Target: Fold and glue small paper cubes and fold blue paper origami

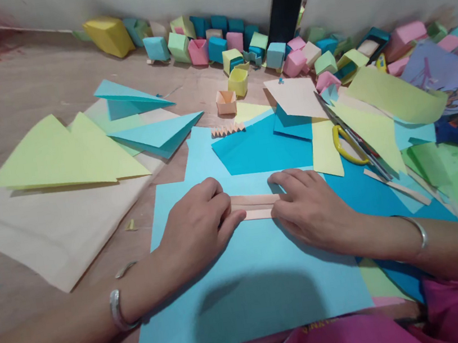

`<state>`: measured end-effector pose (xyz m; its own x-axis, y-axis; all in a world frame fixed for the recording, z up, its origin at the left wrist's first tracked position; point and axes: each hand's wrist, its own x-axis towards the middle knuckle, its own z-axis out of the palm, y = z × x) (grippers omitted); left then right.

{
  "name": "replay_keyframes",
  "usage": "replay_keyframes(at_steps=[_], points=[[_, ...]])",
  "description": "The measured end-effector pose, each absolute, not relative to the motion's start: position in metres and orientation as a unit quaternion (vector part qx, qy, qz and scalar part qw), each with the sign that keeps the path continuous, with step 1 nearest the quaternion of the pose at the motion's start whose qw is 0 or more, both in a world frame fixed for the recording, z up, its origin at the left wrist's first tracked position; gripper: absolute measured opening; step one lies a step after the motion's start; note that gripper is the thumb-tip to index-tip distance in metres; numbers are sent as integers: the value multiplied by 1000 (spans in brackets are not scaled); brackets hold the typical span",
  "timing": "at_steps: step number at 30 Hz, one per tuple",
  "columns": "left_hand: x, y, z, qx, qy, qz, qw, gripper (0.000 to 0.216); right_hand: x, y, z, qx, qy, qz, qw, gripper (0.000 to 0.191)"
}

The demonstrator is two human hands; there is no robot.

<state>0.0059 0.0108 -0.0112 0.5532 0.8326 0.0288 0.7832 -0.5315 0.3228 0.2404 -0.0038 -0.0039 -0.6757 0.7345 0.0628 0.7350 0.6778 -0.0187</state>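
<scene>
A narrow folded strip of pale peach paper (pixel 256 206) lies flat across a light blue sheet (pixel 243 271). Its left end is under my left hand (pixel 201 215), whose fingers are curled and pressed on the paper with the thumb along its lower edge. My right hand (pixel 308 208) grips the other end, fingers bent over it. Lengthwise crease lines show on the strip between the two hands; both its ends are hidden. Just beyond it lie a darker blue sheet (pixel 263 147) and a small zigzag-folded peach strip (pixel 228 130).
Many small paper boxes (pixel 218 49) line the wall, with a black phone-like slab (pixel 288 1) upright among them. Yellow-handled scissors (pixel 350 146) lie at right among paper scraps. Folded yellow-green paper (pixel 60 155) and a cream sheet (pixel 50 236) are at left.
</scene>
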Motion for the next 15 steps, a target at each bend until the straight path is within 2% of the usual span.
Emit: replay_keyframes(at_steps=[6,11,15], points=[[3,12,-12,879,450,89,132,30,247,-1,-2,-402,-915,-1,14,13],[1,11,-12,881,449,88,122,29,254,2,-7,-438,-896,45,57,10],[1,13,-10,876,461,86,111,26,255,-1,-5,-396,-911,49,103,11]])
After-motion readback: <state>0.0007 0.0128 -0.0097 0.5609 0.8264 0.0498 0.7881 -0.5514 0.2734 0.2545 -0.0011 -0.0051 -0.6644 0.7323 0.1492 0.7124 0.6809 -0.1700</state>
